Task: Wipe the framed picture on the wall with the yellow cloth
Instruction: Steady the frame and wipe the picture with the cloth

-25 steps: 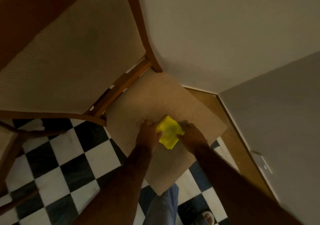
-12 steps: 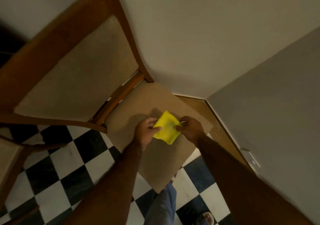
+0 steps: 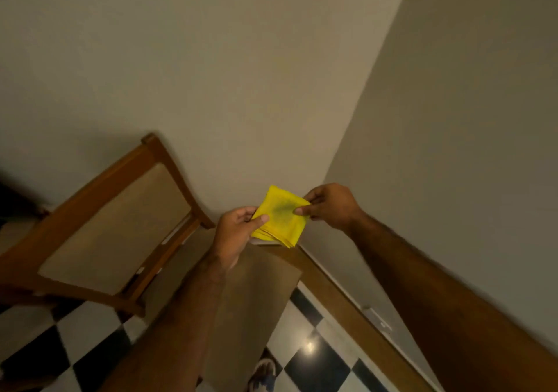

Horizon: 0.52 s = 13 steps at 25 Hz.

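Note:
A folded yellow cloth [image 3: 279,216] with a dark smudge in its middle is held up in the air in front of the room corner. My left hand [image 3: 234,234] pinches its left edge between thumb and fingers. My right hand [image 3: 327,206] pinches its right corner. Both arms reach forward from the bottom of the view. No framed picture shows on the walls in view.
A wooden chair [image 3: 105,225] with a beige padded back and seat [image 3: 250,301] stands below my hands against the wall. The floor [image 3: 305,358] is black-and-white chequered tile with a wooden skirting [image 3: 347,304] along the right wall. My foot [image 3: 262,373] shows at the bottom.
Both hands have lifted the yellow cloth off the chair seat and raised it. The camera has tilted up, showing more bare wall.

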### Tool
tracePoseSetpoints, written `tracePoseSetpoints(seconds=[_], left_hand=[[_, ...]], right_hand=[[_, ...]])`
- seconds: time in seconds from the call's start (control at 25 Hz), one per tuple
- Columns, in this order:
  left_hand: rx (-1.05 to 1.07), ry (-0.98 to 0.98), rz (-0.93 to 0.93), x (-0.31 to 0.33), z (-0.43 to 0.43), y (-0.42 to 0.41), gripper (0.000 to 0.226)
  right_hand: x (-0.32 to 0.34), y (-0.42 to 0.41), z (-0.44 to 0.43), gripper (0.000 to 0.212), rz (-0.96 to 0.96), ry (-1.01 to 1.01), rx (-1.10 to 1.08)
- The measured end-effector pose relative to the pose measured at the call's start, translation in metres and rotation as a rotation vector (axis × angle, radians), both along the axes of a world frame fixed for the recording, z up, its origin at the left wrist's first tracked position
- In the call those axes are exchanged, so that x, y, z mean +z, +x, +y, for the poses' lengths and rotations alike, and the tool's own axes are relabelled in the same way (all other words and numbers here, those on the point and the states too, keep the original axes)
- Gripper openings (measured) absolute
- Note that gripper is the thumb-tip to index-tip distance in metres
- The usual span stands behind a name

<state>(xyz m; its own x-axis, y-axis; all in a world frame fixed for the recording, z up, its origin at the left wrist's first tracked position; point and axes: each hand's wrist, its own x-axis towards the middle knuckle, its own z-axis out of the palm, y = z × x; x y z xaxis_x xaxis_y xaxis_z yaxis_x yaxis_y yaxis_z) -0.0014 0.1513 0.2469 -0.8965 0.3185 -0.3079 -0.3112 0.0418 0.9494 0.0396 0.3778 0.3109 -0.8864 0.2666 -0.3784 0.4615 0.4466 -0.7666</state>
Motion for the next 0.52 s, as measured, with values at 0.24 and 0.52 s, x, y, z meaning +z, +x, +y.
tracePoseSetpoints(seconds=[0.24, 0.52], left_hand=[[-0.087, 0.157, 0.205, 0.156, 0.098, 0.003, 0.023], [-0.186, 0.381, 0.439, 0.337, 0.192, 0.033, 0.023]], right_hand=[[0.178, 0.041, 0.078, 0.029, 0.233, 0.178, -0.091], [0.380, 0.117, 0.131, 0.031, 0.488, 0.430, -0.169]])
